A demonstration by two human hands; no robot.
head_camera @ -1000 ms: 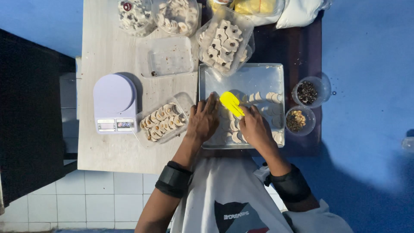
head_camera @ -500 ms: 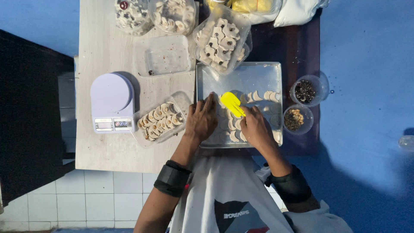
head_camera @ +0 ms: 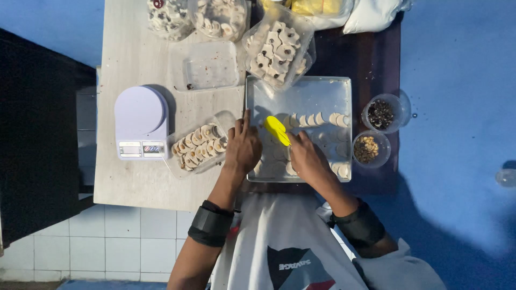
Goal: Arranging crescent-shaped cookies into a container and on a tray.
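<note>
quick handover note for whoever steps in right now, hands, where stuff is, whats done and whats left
Left hand: flat on the left edge of the metal baking tray, holding nothing.
Right hand: over the tray, gripping a yellow scraper.
Crescent cookies lie in a row across the tray and down its right side.
Clear container of cookies sits left of the tray, beside the kitchen scale.
Done: that container is partly filled.
Left: cookies remain on the tray.
</note>
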